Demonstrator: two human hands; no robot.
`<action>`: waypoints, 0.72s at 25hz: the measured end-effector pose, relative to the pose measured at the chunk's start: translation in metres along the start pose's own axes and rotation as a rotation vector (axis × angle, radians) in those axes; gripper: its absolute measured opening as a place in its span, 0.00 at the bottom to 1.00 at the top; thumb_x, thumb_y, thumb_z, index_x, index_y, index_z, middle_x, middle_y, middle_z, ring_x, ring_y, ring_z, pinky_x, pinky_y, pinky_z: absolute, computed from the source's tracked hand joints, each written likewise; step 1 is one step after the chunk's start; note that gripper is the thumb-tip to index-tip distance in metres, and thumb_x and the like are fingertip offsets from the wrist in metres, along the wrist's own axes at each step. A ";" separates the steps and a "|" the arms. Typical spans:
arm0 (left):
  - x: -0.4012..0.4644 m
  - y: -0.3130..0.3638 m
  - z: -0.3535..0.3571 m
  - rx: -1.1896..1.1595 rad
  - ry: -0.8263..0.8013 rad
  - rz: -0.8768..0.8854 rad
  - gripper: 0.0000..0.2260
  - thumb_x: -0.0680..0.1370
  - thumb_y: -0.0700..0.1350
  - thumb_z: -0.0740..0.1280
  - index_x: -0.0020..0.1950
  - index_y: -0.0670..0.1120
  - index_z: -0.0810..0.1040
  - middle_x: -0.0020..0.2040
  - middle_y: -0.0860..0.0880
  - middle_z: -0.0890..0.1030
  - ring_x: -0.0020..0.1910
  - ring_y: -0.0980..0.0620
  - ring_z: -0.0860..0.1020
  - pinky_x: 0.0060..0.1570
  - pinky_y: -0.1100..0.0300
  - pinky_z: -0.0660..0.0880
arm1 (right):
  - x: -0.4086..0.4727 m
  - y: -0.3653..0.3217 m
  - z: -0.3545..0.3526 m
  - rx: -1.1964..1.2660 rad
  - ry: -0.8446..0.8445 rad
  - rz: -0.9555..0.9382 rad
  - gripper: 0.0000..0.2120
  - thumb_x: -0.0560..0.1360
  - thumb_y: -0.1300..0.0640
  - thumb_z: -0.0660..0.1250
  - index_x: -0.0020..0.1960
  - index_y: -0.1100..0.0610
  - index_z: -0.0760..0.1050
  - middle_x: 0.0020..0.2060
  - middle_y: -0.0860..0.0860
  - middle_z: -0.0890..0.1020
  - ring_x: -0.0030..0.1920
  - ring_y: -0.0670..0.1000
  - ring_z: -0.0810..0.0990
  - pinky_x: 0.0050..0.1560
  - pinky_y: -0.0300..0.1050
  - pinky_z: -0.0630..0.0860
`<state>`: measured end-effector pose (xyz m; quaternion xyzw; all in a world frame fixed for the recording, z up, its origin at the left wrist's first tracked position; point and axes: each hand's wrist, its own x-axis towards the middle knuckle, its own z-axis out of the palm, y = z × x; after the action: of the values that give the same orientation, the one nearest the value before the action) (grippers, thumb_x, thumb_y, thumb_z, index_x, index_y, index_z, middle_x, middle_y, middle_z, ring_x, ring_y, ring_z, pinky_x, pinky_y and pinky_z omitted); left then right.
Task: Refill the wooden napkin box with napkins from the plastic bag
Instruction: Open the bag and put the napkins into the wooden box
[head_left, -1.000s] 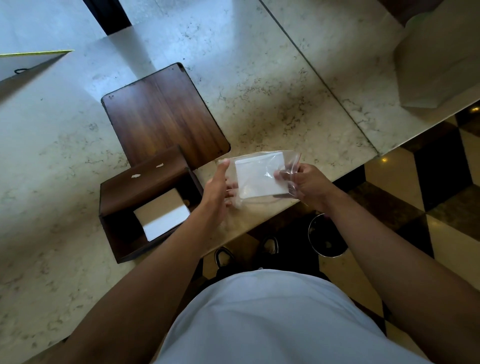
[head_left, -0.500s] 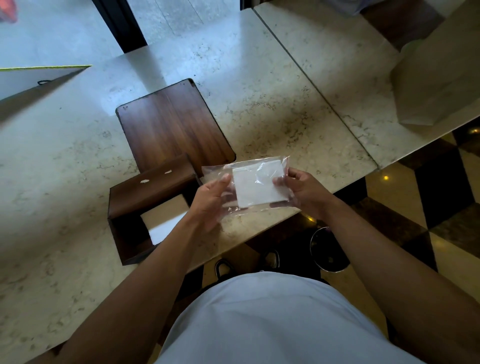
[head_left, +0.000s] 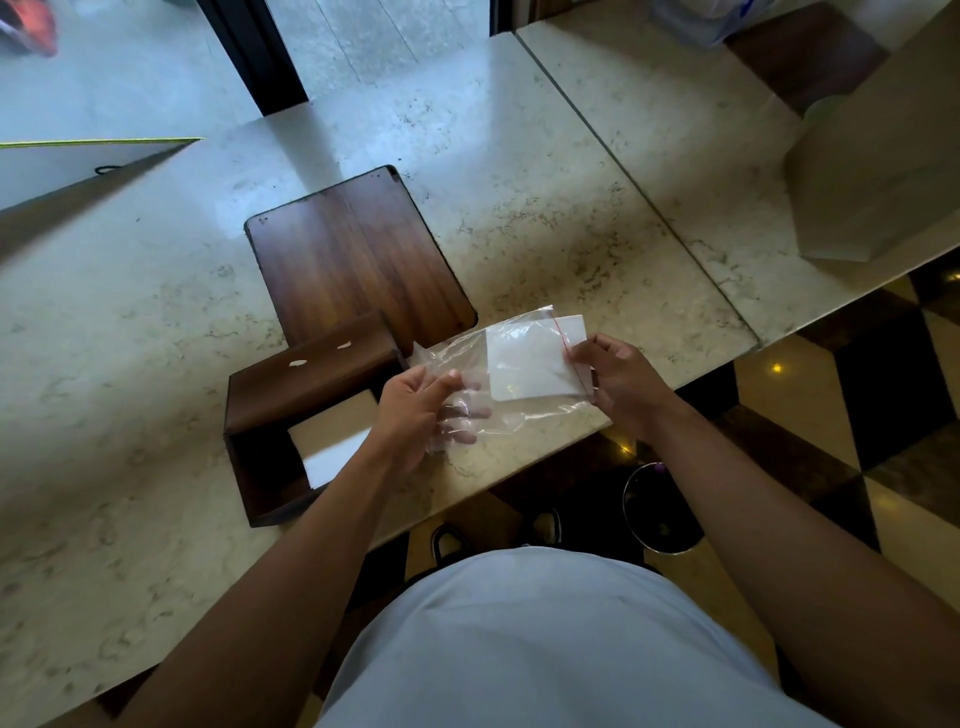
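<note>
A clear plastic bag (head_left: 470, 358) with a red seal line is held over the marble counter's front edge. My left hand (head_left: 415, 410) grips its left, emptied end. My right hand (head_left: 618, 382) pinches the white napkins (head_left: 530, 364), which stick partly out of the bag's right mouth. The dark wooden napkin box (head_left: 306, 379) lies open to the left of the bag, with some white napkins (head_left: 332, 447) inside it. Its flat wooden lid (head_left: 353, 254) rests on the counter just behind the box.
The marble counter (head_left: 545, 208) has a seam running toward its front edge on the right. A beige paper bag (head_left: 878, 182) stands at the far right. A white board (head_left: 78, 166) lies at the far left. A round black bin (head_left: 662, 509) sits on the floor below.
The napkins have slid to the right, partly out of the bag's mouth, drawn by my right hand. My left hand has shifted down onto the bag's emptied left end.
</note>
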<state>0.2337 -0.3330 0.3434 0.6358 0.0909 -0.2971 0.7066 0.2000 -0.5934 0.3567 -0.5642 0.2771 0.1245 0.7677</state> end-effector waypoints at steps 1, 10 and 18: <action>-0.001 -0.001 -0.002 0.045 0.012 0.018 0.12 0.81 0.47 0.69 0.52 0.37 0.79 0.50 0.39 0.87 0.34 0.41 0.86 0.26 0.54 0.81 | 0.002 -0.001 -0.003 0.022 0.026 -0.010 0.01 0.72 0.58 0.71 0.42 0.55 0.82 0.43 0.55 0.85 0.46 0.55 0.83 0.46 0.51 0.82; -0.005 0.002 -0.018 -0.131 0.157 -0.044 0.06 0.81 0.42 0.69 0.48 0.40 0.79 0.53 0.39 0.86 0.48 0.36 0.86 0.41 0.40 0.84 | 0.004 -0.006 -0.021 0.126 0.168 0.001 0.10 0.76 0.61 0.69 0.55 0.62 0.75 0.50 0.57 0.83 0.51 0.55 0.83 0.44 0.52 0.84; -0.008 -0.004 -0.029 -0.290 0.241 -0.103 0.06 0.80 0.33 0.68 0.56 0.34 0.76 0.51 0.32 0.85 0.50 0.33 0.85 0.40 0.44 0.83 | 0.007 -0.015 -0.024 0.186 0.203 -0.082 0.09 0.78 0.60 0.70 0.56 0.63 0.78 0.53 0.58 0.84 0.52 0.55 0.84 0.45 0.49 0.84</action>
<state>0.2323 -0.3030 0.3390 0.5529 0.2488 -0.2384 0.7587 0.2061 -0.6217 0.3598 -0.5112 0.3404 0.0093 0.7891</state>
